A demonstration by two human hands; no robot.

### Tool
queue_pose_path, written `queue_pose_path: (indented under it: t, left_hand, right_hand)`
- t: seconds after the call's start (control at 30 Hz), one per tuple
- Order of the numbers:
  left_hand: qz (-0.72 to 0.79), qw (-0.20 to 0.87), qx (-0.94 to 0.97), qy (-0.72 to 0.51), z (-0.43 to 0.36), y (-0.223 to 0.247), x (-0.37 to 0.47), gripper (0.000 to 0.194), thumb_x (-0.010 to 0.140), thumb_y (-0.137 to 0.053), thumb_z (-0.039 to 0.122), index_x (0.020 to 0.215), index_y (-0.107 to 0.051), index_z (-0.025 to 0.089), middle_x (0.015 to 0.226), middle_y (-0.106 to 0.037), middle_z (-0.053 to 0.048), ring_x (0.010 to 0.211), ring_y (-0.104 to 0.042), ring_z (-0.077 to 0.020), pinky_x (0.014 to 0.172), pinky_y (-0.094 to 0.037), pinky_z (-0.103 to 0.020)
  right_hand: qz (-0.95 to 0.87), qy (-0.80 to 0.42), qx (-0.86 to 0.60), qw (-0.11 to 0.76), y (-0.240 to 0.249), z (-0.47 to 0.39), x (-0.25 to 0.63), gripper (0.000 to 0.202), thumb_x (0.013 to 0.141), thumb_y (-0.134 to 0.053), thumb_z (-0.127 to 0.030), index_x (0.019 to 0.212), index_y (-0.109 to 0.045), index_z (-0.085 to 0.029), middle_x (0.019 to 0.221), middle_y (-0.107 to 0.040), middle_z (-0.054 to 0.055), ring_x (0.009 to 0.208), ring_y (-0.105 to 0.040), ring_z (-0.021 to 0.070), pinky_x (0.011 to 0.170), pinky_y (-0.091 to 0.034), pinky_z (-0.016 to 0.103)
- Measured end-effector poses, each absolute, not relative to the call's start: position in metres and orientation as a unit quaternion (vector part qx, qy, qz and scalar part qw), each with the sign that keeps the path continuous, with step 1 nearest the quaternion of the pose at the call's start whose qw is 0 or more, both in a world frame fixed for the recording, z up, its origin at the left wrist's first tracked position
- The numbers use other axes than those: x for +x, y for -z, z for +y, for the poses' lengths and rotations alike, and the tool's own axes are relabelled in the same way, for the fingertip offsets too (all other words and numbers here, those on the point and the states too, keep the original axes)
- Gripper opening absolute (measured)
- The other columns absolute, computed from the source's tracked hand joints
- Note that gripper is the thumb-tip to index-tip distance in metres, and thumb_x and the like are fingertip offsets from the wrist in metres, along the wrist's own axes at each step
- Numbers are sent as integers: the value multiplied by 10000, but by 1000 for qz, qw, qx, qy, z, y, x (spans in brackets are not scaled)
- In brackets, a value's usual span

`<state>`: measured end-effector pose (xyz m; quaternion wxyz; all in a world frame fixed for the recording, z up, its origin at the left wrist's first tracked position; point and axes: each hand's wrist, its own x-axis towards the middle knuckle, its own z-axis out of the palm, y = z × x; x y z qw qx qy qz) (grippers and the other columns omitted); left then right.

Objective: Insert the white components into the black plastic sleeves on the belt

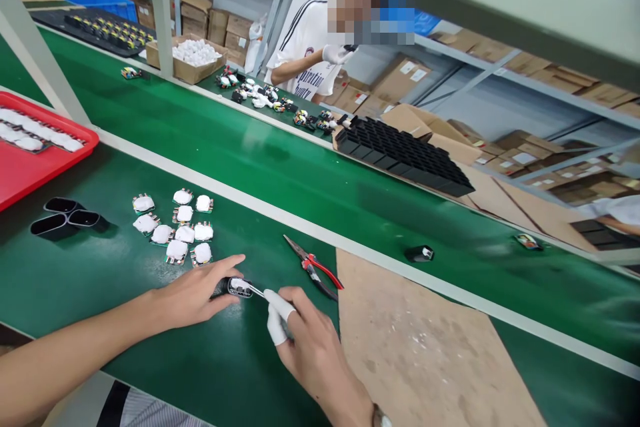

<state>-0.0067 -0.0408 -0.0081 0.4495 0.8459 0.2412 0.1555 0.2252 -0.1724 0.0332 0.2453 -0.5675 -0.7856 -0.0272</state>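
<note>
Left hand (197, 297): closed around a black casing (223, 288), with the casing's open end turned toward the right hand (313, 340). Right hand: tweezers (257, 291) pinched between thumb and fingers, white covers (281, 305) worn on the digits, tips at the casing's mouth. From where I stand I cannot tell whether the tips touch the white pad (239, 284) inside.

Handling, in my judgement: the casing should be light and stiff, probably plastic, and somewhat slick on its sides. It is best held around the outer walls, back from the mouth, as the left hand has it, leaving the opening free. The contents call for more care; small parts could bend or scratch under metal tips, and the white matter is likely soft.

Appearance: casing dark, elongated, with a rounded mouth and a thin rim that catches the light. White matter fills part of the opening, with fine detail beside it too small to read.

Surroundings: just beyond the left hand, a group of white-topped boards (185, 234) lies on the green surface (250, 367). Three more casings (54, 228) stand together farther to its left. Red-handled pliers (313, 268) lie beyond the right hand; a brown sheet (415, 347) lies to its right.
</note>
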Motion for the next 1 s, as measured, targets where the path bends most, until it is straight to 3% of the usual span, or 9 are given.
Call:
queue_pose_path:
  t: [0.13,0.47,1.0]
  left_hand:
    - [243,415,859,-175,-43,13,-9,656,1038,-621,320,1604,-290,335,1381,-697,-69,1268,-678,-276,1063,-564,-442]
    - [223,305,889,-260,-48,19,-8,570,1058,-588,297,1567,-331,291,1192,-682,-91,1036,-718,-255,876,-620,-395]
    - [192,218,903,-316,-48,11,-4,517,1081,-544,314,1552,-355,211,1040,-687,-90,899,-702,-259,766,-623,-380]
  right_hand:
    - [-800,82,-568,176,-48,-182,212,230,918,-436,-26,937,-565,-215,1025,-613,113,728,-556,206,544,-435,341]
    - [-791,124,-583,139,-59,-185,198,233,812,-445,5,820,-520,-215,985,-598,103,757,-535,201,552,-397,307]
    - [-783,177,-579,140,-49,-183,184,288,919,-411,-3,748,-518,-209,945,-581,111,785,-506,223,553,-360,308]
